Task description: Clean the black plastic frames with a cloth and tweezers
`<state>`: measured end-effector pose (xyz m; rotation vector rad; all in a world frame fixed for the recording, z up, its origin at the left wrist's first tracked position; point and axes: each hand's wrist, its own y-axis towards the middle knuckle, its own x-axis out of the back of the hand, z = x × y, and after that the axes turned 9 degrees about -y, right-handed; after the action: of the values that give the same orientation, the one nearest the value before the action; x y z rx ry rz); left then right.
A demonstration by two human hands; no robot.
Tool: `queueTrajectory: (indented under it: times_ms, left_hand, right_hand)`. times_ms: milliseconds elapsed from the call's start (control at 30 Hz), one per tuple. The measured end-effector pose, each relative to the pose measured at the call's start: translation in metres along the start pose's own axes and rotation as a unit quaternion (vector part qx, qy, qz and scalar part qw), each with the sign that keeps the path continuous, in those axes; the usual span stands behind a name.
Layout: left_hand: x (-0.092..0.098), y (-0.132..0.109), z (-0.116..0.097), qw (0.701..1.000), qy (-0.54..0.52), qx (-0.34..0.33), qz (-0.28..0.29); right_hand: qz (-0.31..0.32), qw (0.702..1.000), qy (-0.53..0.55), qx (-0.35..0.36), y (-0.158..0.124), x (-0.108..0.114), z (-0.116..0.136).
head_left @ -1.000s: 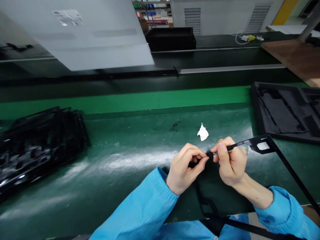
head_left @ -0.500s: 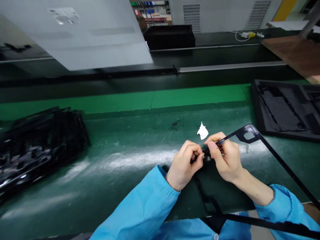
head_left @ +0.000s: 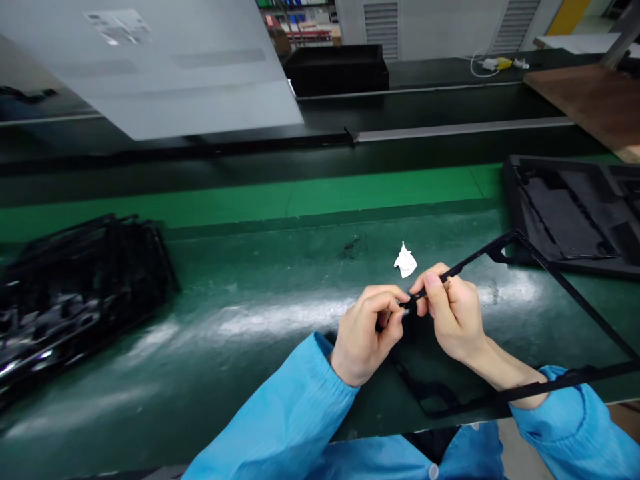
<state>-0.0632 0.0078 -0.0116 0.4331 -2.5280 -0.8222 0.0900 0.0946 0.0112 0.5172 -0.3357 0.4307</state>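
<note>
A thin black rectangular frame point(head_left: 580, 298) is held up over the green bench, its long lower side crossing in front of my right forearm. My right hand point(head_left: 453, 310) is closed around one side of it, thumb on top. Close beside it, my left hand point(head_left: 369, 330) pinches the frame near a corner, fingertips pressed together; whether a small part sits between them is hidden. A crumpled white scrap of paper point(head_left: 405, 261) lies on the bench just beyond my hands.
A pile of black frames point(head_left: 85, 293) lies at the left. At the right sits a black foam tray point(head_left: 575, 213) with slim black parts in it. A pale panel point(head_left: 200, 73) hangs at the upper left; a black bin point(head_left: 337, 70) stands behind.
My right hand has tilted the frame: its far corner has risen and shifted right, and its lower side has come up across my forearm. My left hand keeps nearly the same place.
</note>
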Motion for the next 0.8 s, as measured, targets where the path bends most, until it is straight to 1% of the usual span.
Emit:
queueTrajectory:
  times_ms: [133,367,533,667,800]
  left_hand:
    - [-0.0018,0.0007,-0.0003,1.0,-0.028,0.004,0.011]
    - [-0.0013,0.0036,-0.0035,0.997,-0.059,0.046,0.025]
    - [0.0008,0.0053,-0.0049,0.995,-0.082,0.056,0.029]
    - [0.0021,0.007,-0.0055,0.993,-0.095,0.063,0.029]
    - [0.0039,0.0094,-0.0068,0.996,-0.072,0.054,0.015]
  right_hand:
    - [0.0,0.999,-0.025,0.021,-0.0003,-0.0014,0.0019]
    - [-0.026,0.997,-0.053,0.042,-0.0003,-0.0012,0.005]
    - [-0.032,0.997,-0.058,0.03,-0.0011,-0.0003,0.006]
    - [-0.035,0.998,-0.048,0.006,-0.0003,0.0026,0.0049]
    - [-0.037,0.998,-0.048,-0.001,0.0004,0.0049,0.0038]
